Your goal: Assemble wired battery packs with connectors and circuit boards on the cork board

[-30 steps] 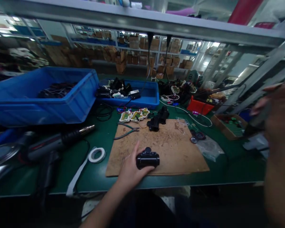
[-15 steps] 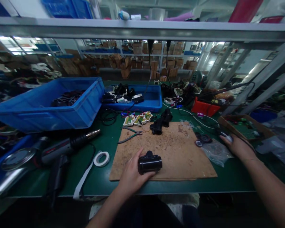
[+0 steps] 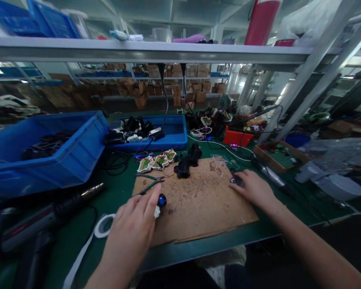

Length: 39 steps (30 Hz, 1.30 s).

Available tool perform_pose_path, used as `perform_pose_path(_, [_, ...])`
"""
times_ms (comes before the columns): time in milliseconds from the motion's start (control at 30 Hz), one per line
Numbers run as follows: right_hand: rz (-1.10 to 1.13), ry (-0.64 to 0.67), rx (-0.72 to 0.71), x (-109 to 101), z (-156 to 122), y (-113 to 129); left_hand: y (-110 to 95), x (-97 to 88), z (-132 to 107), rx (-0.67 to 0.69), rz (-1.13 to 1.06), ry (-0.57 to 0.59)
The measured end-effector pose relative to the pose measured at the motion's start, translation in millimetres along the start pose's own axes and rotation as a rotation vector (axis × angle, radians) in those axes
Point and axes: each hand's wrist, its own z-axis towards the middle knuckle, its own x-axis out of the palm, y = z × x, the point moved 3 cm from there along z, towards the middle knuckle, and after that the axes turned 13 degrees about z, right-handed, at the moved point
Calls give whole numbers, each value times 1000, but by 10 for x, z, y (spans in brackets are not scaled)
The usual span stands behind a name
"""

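Observation:
My left hand is lifted above the front left corner of the brown board and is closed round a small black part; only its blue-lensed end and a bit of white show past my fingers. My right hand lies on the board's right edge, fingers curled over a small round black piece. A black housing lies at the board's far edge.
A large blue bin and a shallow blue tray stand at the back left. Pliers, green circuit boards, a heat gun, a tape roll, a red box and a cardboard tray surround the board.
My left hand lifted the black part off the board and turned it, lens end forward. My right hand came down from beside my head, first onto the table, then left onto the round piece.

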Motion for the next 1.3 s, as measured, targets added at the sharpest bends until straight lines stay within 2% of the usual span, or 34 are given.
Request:
perform_pose_path(133, [4,8,-4,111,-18,-60,-139,180,111,105,-138,50])
perform_pose_path(233, [114,-51,-23,114,-68,-38,-130,330,195,131,-326,102])
perform_pose_path(367, [593,-130,41,212,-227,204,0,539,228,108,-447,60])
perform_pose_path(467, [1011,-56,123,450,-383,492,124,722,182,22,-506,49])
perform_pose_path(533, [1150,-47,137,599,-472,654,194,841,144,-88,-539,90])
perform_pose_path(600, [1142,-71,100,688,-540,750,236,934,119,-184,-577,139])
perform_pose_path(667, [1002,-63,23,712,-596,791,256,994,115,-248,-636,150])
perform_pose_path(800, [685,-13,-126,652,-692,773,312,1108,119,-432,-741,122])
perform_pose_path(933, [576,-11,-154,563,-704,737,339,1205,114,-532,-870,146])
perform_pose_path(1100, [515,107,-174,442,-570,766,284,1086,240,-631,-1276,52])
perform_pose_path(1233, [545,199,-162,331,-459,840,106,934,398,-629,-1699,-59])
perform_pose_path(1300, [636,190,-148,285,-419,931,-2,924,409,-684,-1897,-73])
